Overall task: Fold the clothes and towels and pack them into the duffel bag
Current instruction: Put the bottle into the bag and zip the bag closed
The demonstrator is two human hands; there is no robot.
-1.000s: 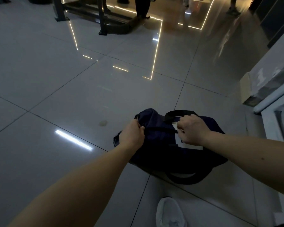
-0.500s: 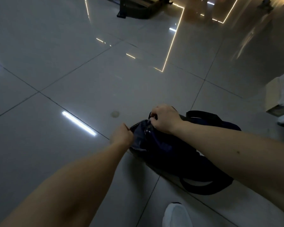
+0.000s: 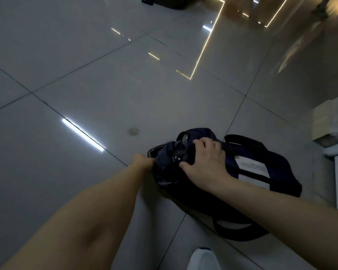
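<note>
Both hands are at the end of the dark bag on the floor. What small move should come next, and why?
Probably the right hand should press the grey-blue fabric down into the duffel bag, because it seems to show at the bag's open end, which the left hand grips.

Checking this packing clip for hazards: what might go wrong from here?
The lower strap loop lies on the floor close to the white shoe; a step could snag it. Both the left hand and right hand grip one end of the duffel bag, so on this glossy floor it may slide.
</note>
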